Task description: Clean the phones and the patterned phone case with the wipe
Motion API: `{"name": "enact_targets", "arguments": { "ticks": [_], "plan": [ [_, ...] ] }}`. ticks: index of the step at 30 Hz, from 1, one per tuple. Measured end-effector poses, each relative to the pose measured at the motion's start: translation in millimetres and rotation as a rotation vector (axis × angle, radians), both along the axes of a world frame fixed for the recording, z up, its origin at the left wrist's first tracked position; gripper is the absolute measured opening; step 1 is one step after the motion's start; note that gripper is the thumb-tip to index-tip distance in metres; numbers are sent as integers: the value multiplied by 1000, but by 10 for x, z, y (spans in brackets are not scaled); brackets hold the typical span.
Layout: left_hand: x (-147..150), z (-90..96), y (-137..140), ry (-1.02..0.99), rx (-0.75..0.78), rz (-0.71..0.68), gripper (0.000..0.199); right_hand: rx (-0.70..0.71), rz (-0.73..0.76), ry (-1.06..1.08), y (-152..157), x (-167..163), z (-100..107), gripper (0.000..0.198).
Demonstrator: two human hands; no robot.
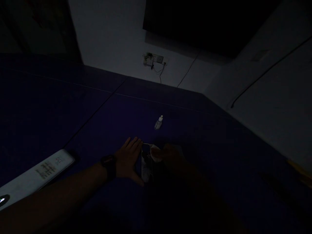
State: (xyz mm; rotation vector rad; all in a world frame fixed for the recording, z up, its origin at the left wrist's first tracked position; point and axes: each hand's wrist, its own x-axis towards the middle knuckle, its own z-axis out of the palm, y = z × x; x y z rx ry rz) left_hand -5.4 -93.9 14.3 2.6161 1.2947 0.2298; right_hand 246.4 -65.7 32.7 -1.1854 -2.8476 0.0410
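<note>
The room is very dark. A phone (146,167) with a dark patch near its top lies flat on the dark blue surface. My left hand (129,159) rests flat beside it, fingers spread, with fingertips by its upper left edge and the thumb by its lower left edge. A white wiping cloth (156,153) sits against the upper right part of the phone. My right hand (168,154), deep in shadow, pinches this cloth. Beyond both hands a small clear bottle (158,123) with a white cap stands on the surface.
A long white device (41,174) with handwriting lies at the left. On the far wall are sockets with plugs and cables (156,60), below a large black screen (195,26). A dark cable (265,71) runs along the right wall. Something yellow (298,169) lies at the right edge.
</note>
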Motion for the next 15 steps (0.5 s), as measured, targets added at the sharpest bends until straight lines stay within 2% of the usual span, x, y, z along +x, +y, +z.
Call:
{"name": "enact_targets", "arguments": {
  "ticks": [4,8,13,15],
  "plan": [
    [1,-12,9,17,-8,6,142,17,-48,23,66,-30,2,47],
    [-3,-21,13,8,9,13,142,-13,12,-5,103,-55,1,44],
    [-7,-17,7,2,9,-7,137,-24,-83,-55,73,-24,12,47],
    [-7,-20,8,-12,17,-6,137,-18,-71,-50,50,-46,32,50]
  ]
}}
